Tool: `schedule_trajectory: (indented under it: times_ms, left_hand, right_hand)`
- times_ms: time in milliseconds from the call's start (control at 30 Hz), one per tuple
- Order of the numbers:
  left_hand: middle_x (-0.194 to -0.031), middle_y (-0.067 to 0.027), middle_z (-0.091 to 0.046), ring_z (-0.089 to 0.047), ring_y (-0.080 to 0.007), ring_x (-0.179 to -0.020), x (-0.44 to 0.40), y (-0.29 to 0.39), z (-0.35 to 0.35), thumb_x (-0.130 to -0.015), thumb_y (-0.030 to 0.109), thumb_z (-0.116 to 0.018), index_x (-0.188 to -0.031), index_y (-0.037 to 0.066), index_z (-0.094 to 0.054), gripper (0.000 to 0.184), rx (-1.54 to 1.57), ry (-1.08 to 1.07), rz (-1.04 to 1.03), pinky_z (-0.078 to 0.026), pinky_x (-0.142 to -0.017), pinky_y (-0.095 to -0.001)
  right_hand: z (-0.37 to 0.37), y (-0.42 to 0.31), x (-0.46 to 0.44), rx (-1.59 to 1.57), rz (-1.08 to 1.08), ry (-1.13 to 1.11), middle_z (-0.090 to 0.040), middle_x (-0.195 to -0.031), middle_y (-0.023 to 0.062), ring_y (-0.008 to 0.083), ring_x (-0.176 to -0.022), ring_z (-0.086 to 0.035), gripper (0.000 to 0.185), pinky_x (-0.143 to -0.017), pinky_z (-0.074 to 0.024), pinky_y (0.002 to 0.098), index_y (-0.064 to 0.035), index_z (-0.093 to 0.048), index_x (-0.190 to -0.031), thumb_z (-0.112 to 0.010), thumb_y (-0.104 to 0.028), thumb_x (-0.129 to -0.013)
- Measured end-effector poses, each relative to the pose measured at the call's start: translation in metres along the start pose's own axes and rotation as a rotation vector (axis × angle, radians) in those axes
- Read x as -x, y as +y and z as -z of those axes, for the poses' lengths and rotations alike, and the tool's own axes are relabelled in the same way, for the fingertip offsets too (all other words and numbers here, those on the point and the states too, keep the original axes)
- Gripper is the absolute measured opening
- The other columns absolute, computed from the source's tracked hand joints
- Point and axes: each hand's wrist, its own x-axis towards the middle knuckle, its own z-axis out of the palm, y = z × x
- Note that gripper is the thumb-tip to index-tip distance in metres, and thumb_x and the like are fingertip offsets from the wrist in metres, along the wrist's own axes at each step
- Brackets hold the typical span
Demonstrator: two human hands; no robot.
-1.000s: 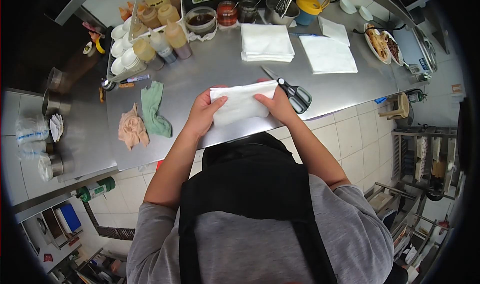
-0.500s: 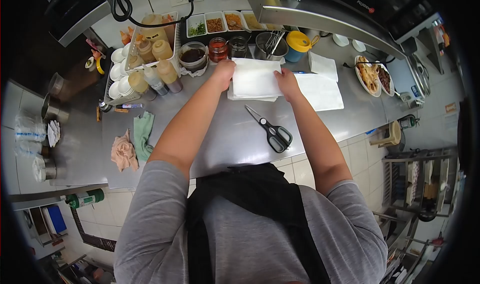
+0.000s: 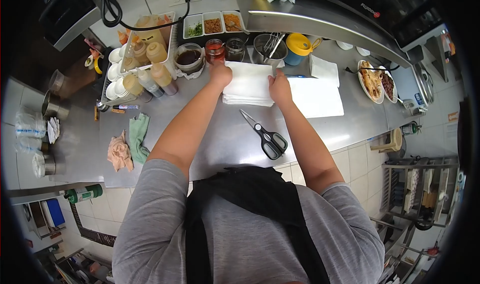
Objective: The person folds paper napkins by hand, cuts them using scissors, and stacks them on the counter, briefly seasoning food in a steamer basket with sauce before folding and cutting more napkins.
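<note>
A stack of folded white paper sheets lies on the steel counter, its layered edges facing me. My left hand grips its left edge, fingers mostly hidden on the far side. At the right edge, my right hand holds the stack with the thumb pointing away from me. More white sheets lie flat just right of that hand, with a blue pen at their upper edge. Black-handled scissors rest nearer me, blades a little apart and pointing up-left.
Behind the stack stand a red-filled jar, a dark jar, a metal bowl with a whisk and a yellow-lidded blue jug. Squeeze bottles and cloths are left; plates of food right.
The sheets my hands held raised and offset over the lower pile now line up with it, lower and nearer me. My head view has shifted slightly.
</note>
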Motion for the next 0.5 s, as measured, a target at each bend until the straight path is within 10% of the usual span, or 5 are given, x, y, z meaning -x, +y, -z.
schedule_trajectory:
  times_ms: [200,367,500]
  left_hand:
    - [-0.150,-0.0132,-0.037,-0.030,-0.0352,-0.141,0.062,0.011,-0.001,-0.090,0.037,-0.064,-0.141,0.010,-0.043,0.061,-0.526,-0.103,-0.773,-0.026,-0.114,-0.0492]
    - [-0.161,-0.0089,-0.015,-0.011,-0.0330,-0.149,0.090,0.008,-0.007,-0.089,0.059,-0.056,-0.154,0.026,-0.024,0.080,-0.798,-0.342,-0.752,-0.009,-0.119,-0.0523]
    - [-0.163,-0.0108,-0.010,-0.006,-0.0332,-0.150,0.095,0.016,-0.001,-0.088,0.062,-0.054,-0.155,0.027,-0.020,0.083,-0.856,-0.387,-0.717,-0.007,-0.119,-0.0536]
  right_hand:
    - [0.060,0.053,0.052,0.253,-0.003,0.016,-0.051,-0.136,0.0182,0.0362,-0.129,-0.046,0.055,-0.096,-0.0442,0.0491,-0.0035,-0.047,-0.136,-0.061,-0.033,-0.092]
    - [0.083,0.075,0.100,0.617,-0.021,-0.265,-0.031,-0.155,0.0156,0.0316,-0.143,-0.029,0.082,-0.105,-0.0335,0.0573,-0.0075,-0.035,-0.148,-0.058,-0.058,-0.087]
    - [0.074,0.074,0.111,0.623,-0.097,-0.262,-0.034,-0.154,0.0121,0.0297,-0.142,-0.032,0.072,-0.105,-0.0358,0.0550,-0.0084,-0.038,-0.146,-0.060,-0.046,-0.089]
